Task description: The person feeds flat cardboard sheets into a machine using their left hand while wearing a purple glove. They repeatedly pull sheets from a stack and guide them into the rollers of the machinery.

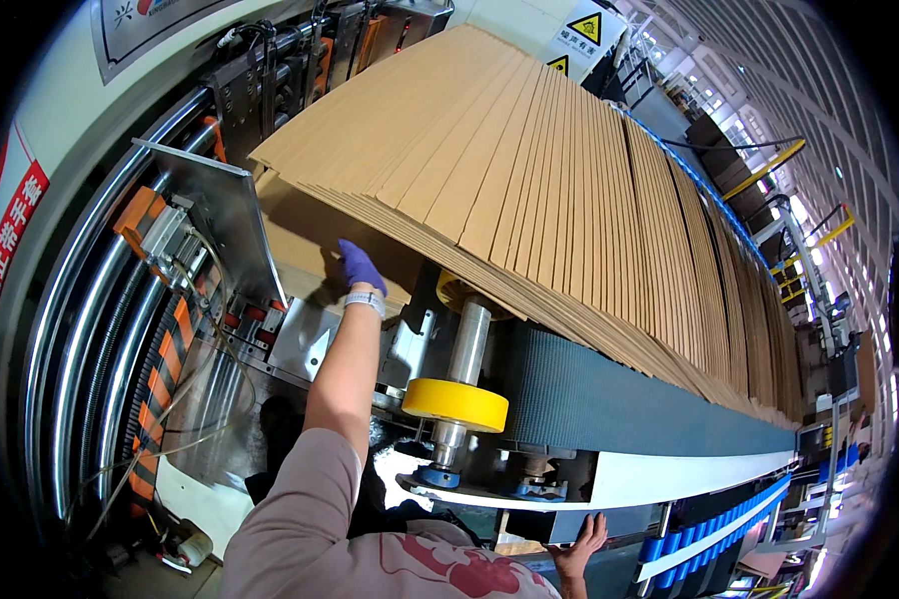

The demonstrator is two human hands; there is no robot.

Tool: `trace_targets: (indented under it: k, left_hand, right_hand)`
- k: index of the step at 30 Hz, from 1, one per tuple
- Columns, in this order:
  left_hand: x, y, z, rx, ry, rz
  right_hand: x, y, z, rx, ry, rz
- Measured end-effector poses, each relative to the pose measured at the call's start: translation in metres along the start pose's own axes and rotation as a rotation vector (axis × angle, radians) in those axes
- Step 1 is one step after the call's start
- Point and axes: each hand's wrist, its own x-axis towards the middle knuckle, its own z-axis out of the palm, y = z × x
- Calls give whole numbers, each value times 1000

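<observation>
The left hand [360, 266] wears a purple glove and a white wristband. It reaches up and away from the body, with the arm extended from a pink sleeve [295, 519]. The gloved fingers lie under the lower edge of the stack of flattened cardboard sheets [529, 190], at the stack's near left corner. The fingers appear extended and pressed against the cardboard. Whether they curl around an edge cannot be determined, because the stack's shadow covers the fingertips.

The cardboard sheets lie shingled, each one overlapping the next. The row runs from directly above the left hand far off to the right along a dark grey conveyor belt [609, 394]. Just left of the left hand stands a tilted bare metal guide plate [225, 215]. Beyond the plate are curved steel rails [80, 369] and orange-and-black striped parts [165, 369]. Below and right of the left hand, a vertical steel shaft [467, 344] carries a yellow disc-shaped roller [454, 402].

The right hand [577, 549] is bare. It sits low, well apart from the left hand, near the bottom edge of the view. Its fingers are spread open and rest against the underside of the white machine frame [689, 477]. It grasps nothing. To its right runs a row of blue rollers [714, 524].
</observation>
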Motion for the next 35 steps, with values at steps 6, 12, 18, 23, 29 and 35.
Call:
trace_targets:
  k: [6, 12, 18, 23, 29, 35]
  left_hand:
    - [-125, 17, 83, -388, -561, 44]
    - [-143, 35, 92, -399, -690, 156]
    - [-142, 39, 89, -342, -664, 243]
    - [-134, 57, 77, -322, -660, 252]
    - [-123, 80, 71, -326, -658, 294]
    - [-43, 46, 63, -290, -667, 350]
  right_hand:
    - [-9, 1, 0, -27, -25, 52]
    - [-4, 1, 1, -28, 5, -5]
    - [-6, 8, 4, -8, -3, -18]
    - [-6, 7, 7, -9, -7, -7]
    - [-8, 17, 11, -63, -16, -11]
    - [-7, 23, 14, -50, -9, -50]
